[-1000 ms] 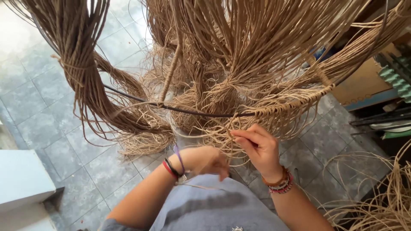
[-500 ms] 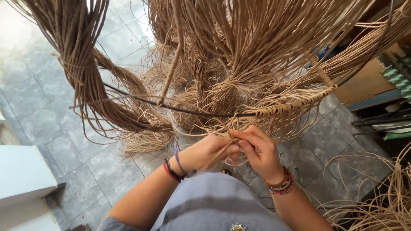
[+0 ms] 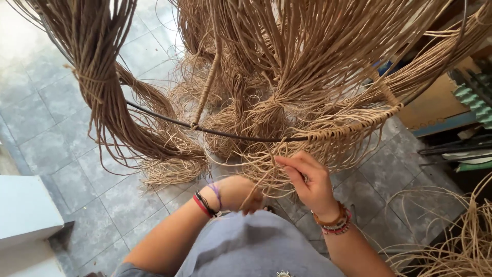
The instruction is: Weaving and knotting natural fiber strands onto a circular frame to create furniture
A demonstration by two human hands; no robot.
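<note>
Our left hand [image 3: 240,194] has dropped back from the right hand [image 3: 307,182] since half a second ago. Its fingers now curl around a tan cord [image 3: 256,182] running up to the dark hoop [image 3: 230,134]. Our right-hand fingers [image 3: 292,169] pinch loose strands [image 3: 287,154] just below the hoop's knotted right part.

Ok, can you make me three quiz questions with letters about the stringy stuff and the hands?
1. Where is the right hand?
A. just below the dark hoop
B. on the white block
C. on the cardboard box

2. What colour are the cords?
A. blue
B. tan
C. green

3. What is the left hand doing?
A. lying flat on the floor
B. waving up high
C. closed around cords

Answers: 1 A, its fingers are in the strands under the hoop. 2 B, every strand is tan. 3 C, cords run into its curled fingers.
</note>
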